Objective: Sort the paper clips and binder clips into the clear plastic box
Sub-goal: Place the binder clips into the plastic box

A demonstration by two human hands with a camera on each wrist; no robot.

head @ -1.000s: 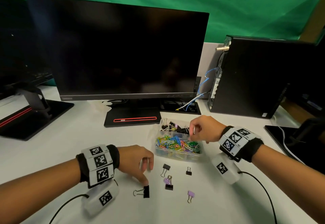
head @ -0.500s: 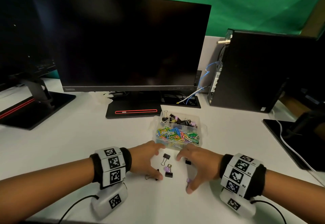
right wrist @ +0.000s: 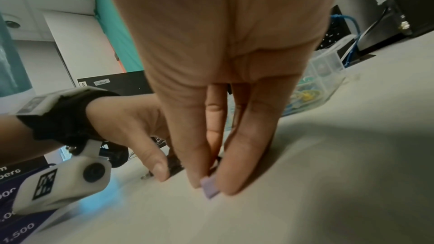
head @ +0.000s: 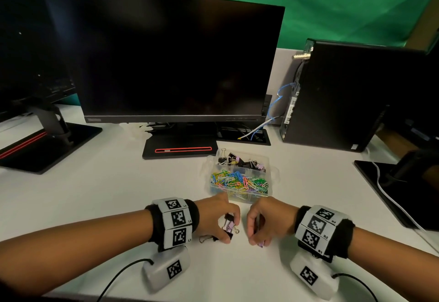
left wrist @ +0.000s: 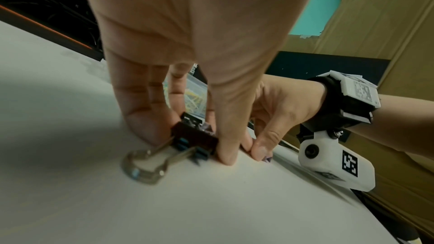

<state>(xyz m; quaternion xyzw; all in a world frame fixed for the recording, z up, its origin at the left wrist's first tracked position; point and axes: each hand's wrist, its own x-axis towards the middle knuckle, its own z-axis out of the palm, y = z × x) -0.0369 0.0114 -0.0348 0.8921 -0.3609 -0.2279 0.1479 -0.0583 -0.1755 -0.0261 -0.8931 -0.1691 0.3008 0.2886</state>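
Under left hand (head: 213, 221): three binder clips (head: 229, 227); right hand (head: 266, 223): one lilac clip (right wrist: 209, 188)

Your left hand (head: 215, 218) curls over black and purple binder clips (head: 229, 227) on the white desk (head: 95, 195). Your right hand (head: 268, 223) pinches a purple clip (head: 260, 244). Just beyond them, the clear box (head: 240, 178) holds colored paper clips (head: 237, 179).
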